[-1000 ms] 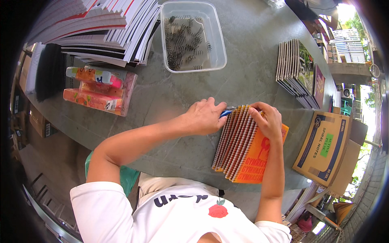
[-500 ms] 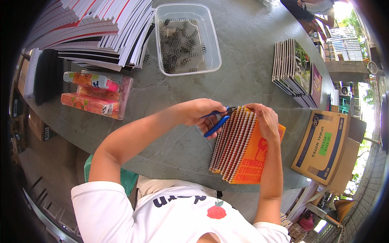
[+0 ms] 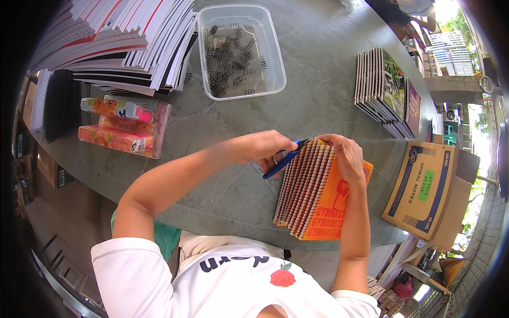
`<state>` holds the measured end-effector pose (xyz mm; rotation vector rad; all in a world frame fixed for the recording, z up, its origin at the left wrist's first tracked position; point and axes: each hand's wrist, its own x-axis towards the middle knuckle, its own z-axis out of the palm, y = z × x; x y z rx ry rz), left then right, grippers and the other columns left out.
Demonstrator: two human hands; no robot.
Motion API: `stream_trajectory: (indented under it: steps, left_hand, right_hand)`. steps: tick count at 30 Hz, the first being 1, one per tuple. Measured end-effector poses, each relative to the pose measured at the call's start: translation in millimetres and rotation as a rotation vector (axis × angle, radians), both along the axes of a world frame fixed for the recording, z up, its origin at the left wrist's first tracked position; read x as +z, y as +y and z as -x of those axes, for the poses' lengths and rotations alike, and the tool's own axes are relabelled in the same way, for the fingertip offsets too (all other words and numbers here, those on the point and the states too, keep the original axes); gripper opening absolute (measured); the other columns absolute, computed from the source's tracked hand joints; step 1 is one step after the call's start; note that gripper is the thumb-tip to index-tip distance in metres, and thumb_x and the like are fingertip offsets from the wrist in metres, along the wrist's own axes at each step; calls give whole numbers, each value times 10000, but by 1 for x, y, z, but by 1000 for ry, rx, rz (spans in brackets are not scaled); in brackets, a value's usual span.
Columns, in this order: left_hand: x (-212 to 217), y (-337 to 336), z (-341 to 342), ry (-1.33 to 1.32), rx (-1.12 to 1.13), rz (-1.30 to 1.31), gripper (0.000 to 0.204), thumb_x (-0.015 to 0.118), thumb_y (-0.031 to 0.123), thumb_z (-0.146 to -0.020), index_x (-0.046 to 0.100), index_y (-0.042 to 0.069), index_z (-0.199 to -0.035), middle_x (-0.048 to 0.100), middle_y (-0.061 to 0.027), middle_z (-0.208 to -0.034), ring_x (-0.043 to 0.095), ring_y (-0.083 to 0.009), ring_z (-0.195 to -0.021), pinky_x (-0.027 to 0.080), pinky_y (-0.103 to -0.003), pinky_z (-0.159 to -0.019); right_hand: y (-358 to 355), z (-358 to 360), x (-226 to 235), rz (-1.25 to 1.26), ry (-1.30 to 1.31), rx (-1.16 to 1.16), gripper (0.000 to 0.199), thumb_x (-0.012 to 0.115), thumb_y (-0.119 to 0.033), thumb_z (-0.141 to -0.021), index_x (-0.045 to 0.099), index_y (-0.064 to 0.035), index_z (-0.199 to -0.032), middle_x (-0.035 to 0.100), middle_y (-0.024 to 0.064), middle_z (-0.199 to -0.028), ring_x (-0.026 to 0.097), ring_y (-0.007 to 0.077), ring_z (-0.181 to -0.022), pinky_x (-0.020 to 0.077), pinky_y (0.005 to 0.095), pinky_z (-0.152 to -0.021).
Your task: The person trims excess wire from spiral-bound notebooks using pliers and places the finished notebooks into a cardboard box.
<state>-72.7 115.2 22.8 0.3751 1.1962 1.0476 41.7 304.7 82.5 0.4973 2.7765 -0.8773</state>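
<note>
My left hand (image 3: 271, 151) is closed around blue-handled pliers (image 3: 282, 163). Their dark jaws meet the far end of the spiral bindings on a stack of orange spiral notebooks (image 3: 330, 204). The notebooks are fanned in a slanted pile on the grey-green table (image 3: 222, 196), coils facing left. My right hand (image 3: 347, 159) grips the top far edge of the pile, thumb and fingers near the coil ends beside the plier tips. What exactly lies between the jaws is too small to make out.
A clear plastic tub (image 3: 278, 63) holds dark coil pieces. At far left are stacked papers (image 3: 122, 47), black coils (image 3: 59, 106) and a pink box (image 3: 119, 139). Other spiral notebooks (image 3: 384, 90) and a cardboard box (image 3: 419, 191) stand to the right. Another person (image 3: 408, 10) is beyond the table.
The plier handles have come closer together as my left hand squeezes. My right hand and the notebook stack stay almost where they were.
</note>
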Motion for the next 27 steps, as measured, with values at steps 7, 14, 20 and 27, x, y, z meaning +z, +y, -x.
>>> stream_trajectory:
  steps: [7, 14, 20, 27]
  left_hand:
    - [0, 4, 8, -263, 39, 33, 369, 428, 343, -887, 544, 12, -1002, 601, -186, -787, 633, -284, -668, 519, -414, -586]
    - [6, 0, -19, 1294, -100, -149, 392, 424, 371, -908, 539, 67, -1127, 581, -255, -821, 597, -364, -873, 468, -423, -758]
    - [6, -1, 3, 340, -86, -96, 445, 442, 384, -894, 550, 1, -1094, 600, -245, -845, 633, -320, -821, 522, -412, -700]
    - [-4, -1, 0, -175, -15, -94, 509, 491, 423, -845, 557, -61, -987, 609, -222, -806, 650, -283, -707, 551, -375, -615]
  right_hand:
    - [-1, 1, 2, 19, -35, -17, 990, 102, -830, -723, 670, -50, -948, 670, 103, -859, 636, 247, -833, 467, 315, -760]
    - [2, -1, -3, -19, 2, 29, 879, 93, -721, -819, 676, -70, -916, 660, 108, -845, 610, 293, -855, 447, 357, -729]
    - [0, -1, -4, -6, 39, 17, 874, 94, -717, -823, 678, -72, -914, 661, 110, -842, 612, 295, -850, 450, 359, -725]
    - [1, -2, -4, -27, 29, 17, 873, 95, -718, -821, 679, -77, -914, 661, 109, -844, 611, 297, -850, 450, 359, -722]
